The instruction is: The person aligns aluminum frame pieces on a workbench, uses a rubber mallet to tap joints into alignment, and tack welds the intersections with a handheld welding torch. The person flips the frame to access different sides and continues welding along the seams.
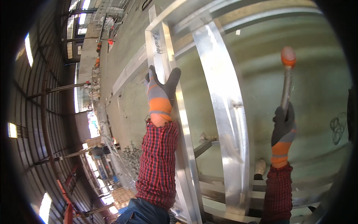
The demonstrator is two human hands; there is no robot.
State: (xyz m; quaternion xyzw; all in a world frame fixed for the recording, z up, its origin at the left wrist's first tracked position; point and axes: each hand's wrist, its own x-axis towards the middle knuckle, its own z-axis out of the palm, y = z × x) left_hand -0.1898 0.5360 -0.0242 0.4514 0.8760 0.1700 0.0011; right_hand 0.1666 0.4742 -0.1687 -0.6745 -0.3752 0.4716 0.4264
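Observation:
My left hand, in a grey, black and orange glove, grips a long aluminium channel. Its thumb lies on the right side and its fingers on the left. Handwriting marks the channel's face beyond the fingertips. My right hand, gloved alike, is closed around the handle of a mallet. The mallet points away from me, its orange, pale-faced head raised and apart from the metal. Between my hands runs a wide shiny aluminium beam, touched by neither.
Aluminium crossbars span the far side, and more metal bars lie near me. A shoe shows on the greenish floor. Coiled wire lies at the right. Metal parts are heaped at the left, before a corrugated wall.

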